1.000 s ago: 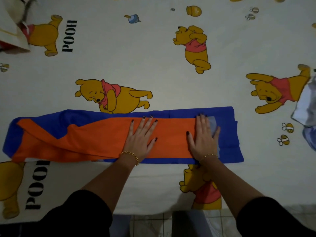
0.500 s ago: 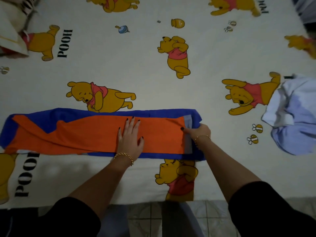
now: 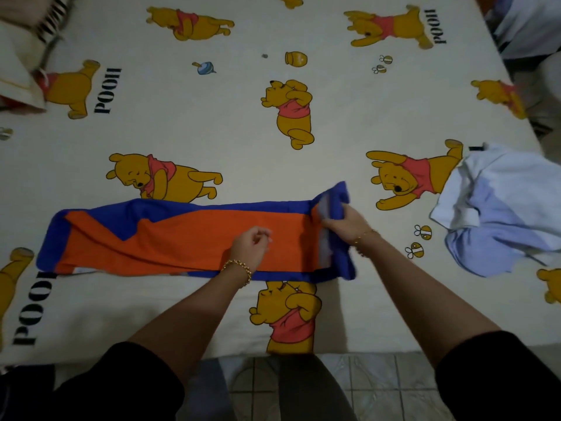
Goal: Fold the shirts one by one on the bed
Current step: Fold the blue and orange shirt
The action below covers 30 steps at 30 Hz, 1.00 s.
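Observation:
An orange and blue shirt [image 3: 170,238] lies folded into a long strip across the bed [image 3: 212,123], running left to right. My right hand [image 3: 344,218] grips the strip's right end, and that blue end is raised off the sheet. My left hand [image 3: 250,247] hovers over the middle of the orange part with its fingers loosely curled; nothing is in it. Both wrists wear gold bracelets.
A crumpled white and pale blue shirt [image 3: 501,211] lies on the bed to the right. More pale cloth [image 3: 528,22] sits at the far right corner. A pillow [image 3: 18,65] lies at the far left. The bed's near edge meets a tiled floor [image 3: 379,387].
My right hand went from pressing flat on the shirt's right end to gripping and lifting it. My left hand lifted from flat on the orange part and curled its fingers.

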### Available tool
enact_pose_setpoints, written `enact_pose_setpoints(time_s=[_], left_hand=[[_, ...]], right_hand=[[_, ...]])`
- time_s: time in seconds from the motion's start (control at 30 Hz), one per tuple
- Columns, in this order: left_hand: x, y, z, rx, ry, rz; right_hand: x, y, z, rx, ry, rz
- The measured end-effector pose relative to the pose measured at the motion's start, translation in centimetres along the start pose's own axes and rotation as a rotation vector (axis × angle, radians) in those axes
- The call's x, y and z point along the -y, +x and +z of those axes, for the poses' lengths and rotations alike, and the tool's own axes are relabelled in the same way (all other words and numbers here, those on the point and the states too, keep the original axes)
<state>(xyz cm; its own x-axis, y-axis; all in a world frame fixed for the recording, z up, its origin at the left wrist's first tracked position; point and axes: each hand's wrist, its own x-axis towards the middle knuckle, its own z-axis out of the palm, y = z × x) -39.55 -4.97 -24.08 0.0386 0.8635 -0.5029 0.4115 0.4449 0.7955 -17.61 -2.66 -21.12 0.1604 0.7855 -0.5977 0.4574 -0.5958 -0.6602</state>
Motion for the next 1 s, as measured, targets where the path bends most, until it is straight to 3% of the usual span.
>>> enact_pose_setpoints(time_s=[0.07, 0.13, 0.23, 0.33, 0.4, 0.53, 0.6, 0.7, 0.8, 0.9, 1.0], left_hand=[[-0.5, 0.9, 0.4, 0.016, -0.206, -0.223], [-0.1, 1.8, 0.3, -0.033, -0.239, -0.331], [0.7, 1.9, 0.1, -0.018, -0.26, -0.403], [1.4, 1.8, 0.1, -0.014, -0.249, -0.392], [1.7, 2.2, -0.1, -0.067, -0.222, -0.384], [2.5, 2.6, -1.1, -0.065, -0.055, -0.368], [2.7, 2.3, -1.8, -0.186, 0.097, -0.336], [2.3, 1.6, -3.1, -0.388, 0.251, -0.106], [0.9, 0.9, -3.7, -0.206, 0.069, -0.024], [-0.2, 0.2, -4.3, 0.026, -0.334, -0.186], [-0.6, 0.1, -5.7, 0.035, -0.34, -0.221]], right_hand=[[1.4, -0.1, 3.3, 0.209, 0.144, 0.041], [1.6, -0.4, 5.8, 0.318, 0.29, 0.082], [0.5, -0.6, 6.8, 0.108, 0.346, 0.024], [-1.3, -0.2, 6.4, -0.173, 0.208, -0.062], [-2.4, 0.8, 6.0, -0.238, 0.085, -0.024], [-2.4, 1.9, 6.3, -0.06, 0.132, 0.232], [-1.7, 1.9, 6.6, -0.023, 0.174, 0.282], [-0.5, 1.6, 6.8, 0.008, 0.218, 0.26], [1.5, 0.7, 7.6, 0.093, 0.328, 0.192], [4.1, -0.9, 9.4, 0.263, 0.518, 0.185], [5.8, -1.9, 11.0, 0.32, 0.753, 0.266]])
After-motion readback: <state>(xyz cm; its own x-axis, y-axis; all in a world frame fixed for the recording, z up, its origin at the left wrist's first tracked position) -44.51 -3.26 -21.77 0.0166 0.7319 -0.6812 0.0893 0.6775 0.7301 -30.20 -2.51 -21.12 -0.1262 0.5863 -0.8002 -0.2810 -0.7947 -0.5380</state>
